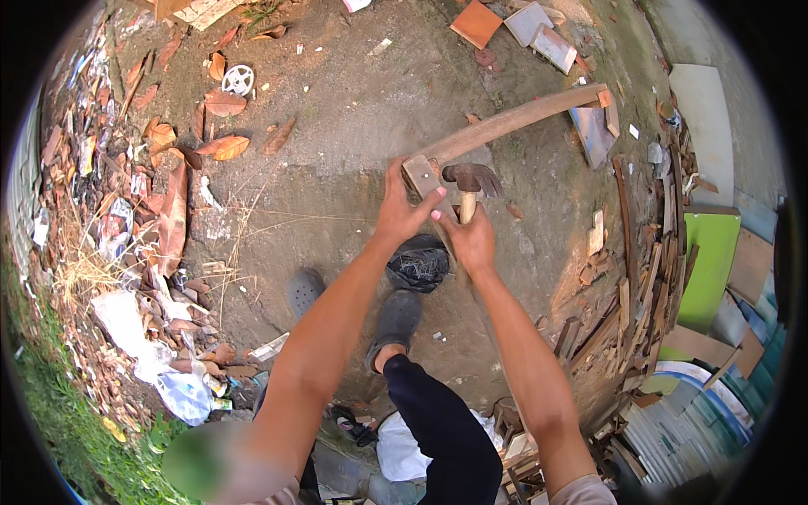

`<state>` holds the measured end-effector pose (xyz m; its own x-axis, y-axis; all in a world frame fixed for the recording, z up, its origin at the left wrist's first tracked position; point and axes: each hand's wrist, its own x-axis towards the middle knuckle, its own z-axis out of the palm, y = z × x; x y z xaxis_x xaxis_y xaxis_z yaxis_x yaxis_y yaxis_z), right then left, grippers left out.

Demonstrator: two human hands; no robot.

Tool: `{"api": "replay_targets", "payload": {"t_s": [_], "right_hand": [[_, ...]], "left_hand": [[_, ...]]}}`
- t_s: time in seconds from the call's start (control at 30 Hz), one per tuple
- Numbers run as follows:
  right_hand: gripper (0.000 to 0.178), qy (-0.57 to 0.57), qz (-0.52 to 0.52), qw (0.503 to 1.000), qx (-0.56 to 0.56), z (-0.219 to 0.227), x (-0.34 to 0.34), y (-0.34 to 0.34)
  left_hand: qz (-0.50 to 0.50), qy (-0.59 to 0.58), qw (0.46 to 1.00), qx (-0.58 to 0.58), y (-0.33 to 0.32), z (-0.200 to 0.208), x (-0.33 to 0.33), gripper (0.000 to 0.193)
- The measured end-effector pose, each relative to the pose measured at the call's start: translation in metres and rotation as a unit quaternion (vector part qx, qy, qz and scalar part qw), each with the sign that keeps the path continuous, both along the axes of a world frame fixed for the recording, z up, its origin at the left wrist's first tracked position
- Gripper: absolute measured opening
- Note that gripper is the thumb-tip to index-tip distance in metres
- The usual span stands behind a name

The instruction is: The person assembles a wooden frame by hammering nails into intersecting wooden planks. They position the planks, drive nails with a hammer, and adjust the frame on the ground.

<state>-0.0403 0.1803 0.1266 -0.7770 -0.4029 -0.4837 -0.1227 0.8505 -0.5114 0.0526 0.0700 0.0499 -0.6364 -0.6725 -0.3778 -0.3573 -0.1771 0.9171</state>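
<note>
Near the middle, a wooden frame (513,126) of narrow planks is held up at its corner joint. My left hand (402,206) is closed around that corner, with its thumb lying on the near plank (421,175). My right hand (470,240) grips a claw hammer (473,178) by its pale wooden handle, head up, just right of the joint. The right thumb also rests against the near plank, which runs down and is partly hidden behind my right forearm. Below the hands, an open black plastic bag (421,268) of nails sits on the ground by my grey clog (397,318).
Dry leaves (223,148) and litter are strewn along the left. Scrap wood (627,311) is piled at the right, beside a green panel (709,265). Several tile-like pieces (476,23) lie at the far right. A white sack (404,446) is behind my leg.
</note>
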Motion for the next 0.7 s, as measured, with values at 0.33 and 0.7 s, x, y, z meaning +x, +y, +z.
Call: {"api": "replay_targets", "payload": {"t_s": [0.33, 0.7], "right_hand": [[0.051, 0.017, -0.004, 0.998, -0.065, -0.013, 0.008, 0.003], [0.053, -0.008, 0.038, 0.996, -0.075, -0.018, -0.001, 0.009]], "left_hand": [[0.117, 0.008, 0.99, 0.079, 0.011, -0.001, -0.028, 0.104], [0.168, 0.133, 0.967, 0.141, 0.014, -0.012, -0.026, 0.116]]}}
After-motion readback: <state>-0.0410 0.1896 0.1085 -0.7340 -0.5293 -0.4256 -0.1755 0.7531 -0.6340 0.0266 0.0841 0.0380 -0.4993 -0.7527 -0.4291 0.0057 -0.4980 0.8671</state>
